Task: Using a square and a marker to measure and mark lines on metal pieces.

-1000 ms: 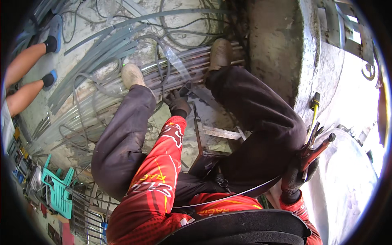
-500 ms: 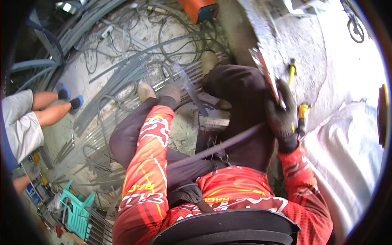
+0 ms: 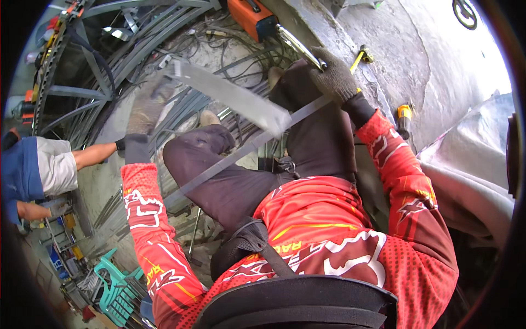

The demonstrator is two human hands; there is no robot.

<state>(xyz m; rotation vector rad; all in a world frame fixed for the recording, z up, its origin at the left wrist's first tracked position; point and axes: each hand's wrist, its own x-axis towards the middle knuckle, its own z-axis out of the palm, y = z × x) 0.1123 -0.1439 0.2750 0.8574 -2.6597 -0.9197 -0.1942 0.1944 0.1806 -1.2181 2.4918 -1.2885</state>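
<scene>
My left hand (image 3: pixel 147 107), gloved and blurred, is out at the left. Its fingers close on one end of a short flat metal strip (image 3: pixel 230 96), which slants across in front of my knees and is also smeared. My right hand (image 3: pixel 335 75), in a dark glove, grips a long shiny metal tool (image 3: pixel 296 45) above my right knee; its exact kind is unclear. A long narrow metal bar (image 3: pixel 235 156) runs across my lap, passing below the right wrist.
An orange box-shaped machine (image 3: pixel 253 21) stands ahead, with cables around it. A tape measure (image 3: pixel 364 56) and a yellow-black tool (image 3: pixel 404 118) lie on concrete at right. Metal profiles (image 3: pixel 181 109) cover the floor. A person (image 3: pixel 55 164) is at left, near a turquoise plastic chair (image 3: pixel 116 288).
My left hand has come into view at the left with the metal strip. My right hand has moved forward and left with the shiny tool. The view has shifted.
</scene>
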